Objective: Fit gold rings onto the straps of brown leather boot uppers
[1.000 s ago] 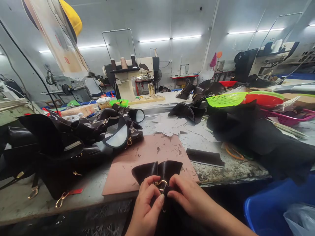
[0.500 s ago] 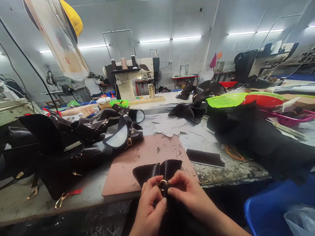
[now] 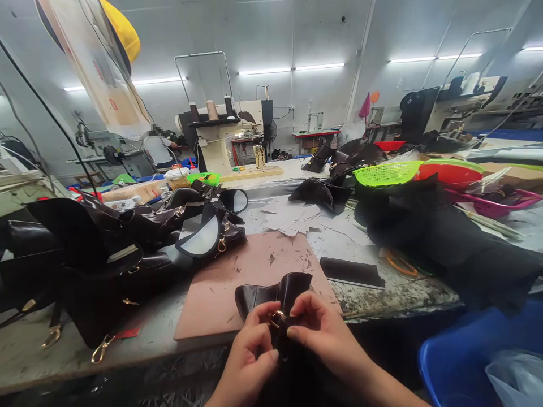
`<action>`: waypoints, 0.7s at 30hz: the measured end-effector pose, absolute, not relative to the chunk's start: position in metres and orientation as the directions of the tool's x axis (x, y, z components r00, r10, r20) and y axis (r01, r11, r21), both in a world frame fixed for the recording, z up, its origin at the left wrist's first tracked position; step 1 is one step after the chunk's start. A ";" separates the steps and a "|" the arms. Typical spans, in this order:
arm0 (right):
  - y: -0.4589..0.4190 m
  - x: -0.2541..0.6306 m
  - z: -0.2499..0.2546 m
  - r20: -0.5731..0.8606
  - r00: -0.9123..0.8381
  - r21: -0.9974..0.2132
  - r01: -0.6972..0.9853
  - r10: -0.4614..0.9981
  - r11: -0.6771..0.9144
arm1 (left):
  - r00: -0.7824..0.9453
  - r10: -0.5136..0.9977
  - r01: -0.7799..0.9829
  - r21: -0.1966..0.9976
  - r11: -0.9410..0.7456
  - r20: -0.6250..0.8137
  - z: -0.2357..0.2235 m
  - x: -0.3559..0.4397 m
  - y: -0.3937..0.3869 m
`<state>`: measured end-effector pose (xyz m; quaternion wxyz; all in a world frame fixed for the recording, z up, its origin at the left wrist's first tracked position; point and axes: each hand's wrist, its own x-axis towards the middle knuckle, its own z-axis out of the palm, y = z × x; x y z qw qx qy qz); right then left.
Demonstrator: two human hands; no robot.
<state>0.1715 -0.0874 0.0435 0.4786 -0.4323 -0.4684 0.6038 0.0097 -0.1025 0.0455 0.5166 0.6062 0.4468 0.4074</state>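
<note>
Left hand point(image 3: 253, 346) pinches a gold ring point(image 3: 280, 314), right hand point(image 3: 321, 329) the dark leather piece point(image 3: 293, 288) beside it, lower centre of frame.
I see the leather's upper flaps have just twisted over the pink board point(image 3: 254, 257); I judge it's being turned, not released.

My left grip point(image 3: 257, 336) and right grip point(image 3: 318, 328) are bare human hands, with slim, tapering fingers point(image 3: 263, 311) and softly rounded knuckles. On my left thumb point(image 3: 266, 363) a short, smooth nail shows; the other nails are too small to make out. The wrists are narrow and uncovered. My right forearm point(image 3: 377, 376) is bare too, slender and smooth, widening towards the lower edge of view; of my left forearm point(image 3: 224, 390) only a short bare stretch shows. Whether the black beneath them is my clothing, I cannot tell.
</note>
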 end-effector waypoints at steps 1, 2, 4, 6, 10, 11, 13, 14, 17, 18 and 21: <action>-0.086 0.173 0.044 -0.074 -0.186 -0.977 -0.184 0.980 -0.109 | 0.287 0.958 0.101 0.994 -0.047 0.016 0.047 0.007 -0.101; -0.085 0.175 0.045 -0.070 -0.208 -0.979 -0.172 0.976 -0.107 | 0.303 0.953 0.097 0.995 -0.034 0.003 0.048 0.005 -0.100; -0.082 0.180 0.047 -0.050 -0.252 -0.995 -0.075 0.966 -0.071 | 0.309 0.951 0.149 0.987 -0.054 0.006 0.049 0.003 -0.100; -0.081 0.186 0.048 -0.009 -0.287 -0.996 0.086 0.958 0.017 | 0.277 0.959 0.260 0.956 -0.132 0.057 0.049 0.004 -0.101; -0.081 0.198 0.046 0.047 -0.337 -0.951 0.272 0.940 0.145 | 0.253 0.953 0.474 0.838 -0.272 0.166 0.052 0.004 -0.104; -0.081 0.200 0.045 0.050 -0.342 -0.948 0.280 0.938 0.153 | 0.291 0.943 0.515 0.804 -0.296 0.161 0.056 0.002 -0.102; -0.080 0.204 0.044 0.050 -0.356 -0.939 0.303 0.933 0.166 | 0.419 0.902 0.579 0.735 -0.353 0.103 0.069 -0.003 -0.094; -0.079 0.204 0.045 0.047 -0.369 -0.931 0.320 0.928 0.174 | 0.480 0.875 0.601 0.702 -0.382 0.065 0.077 -0.005 -0.087; -0.078 0.202 0.048 0.036 -0.411 -0.912 0.359 0.911 0.198 | 0.495 0.866 0.674 0.599 -0.431 0.066 0.098 -0.004 -0.059; -0.078 0.200 0.050 0.040 -0.418 -0.907 0.365 0.908 0.208 | 0.468 0.879 0.716 0.545 -0.437 0.090 0.103 0.000 -0.048; -0.077 0.199 0.051 0.109 -0.381 -0.886 0.381 0.918 0.264 | 0.551 0.834 0.762 0.418 -0.495 -0.018 0.112 0.013 -0.019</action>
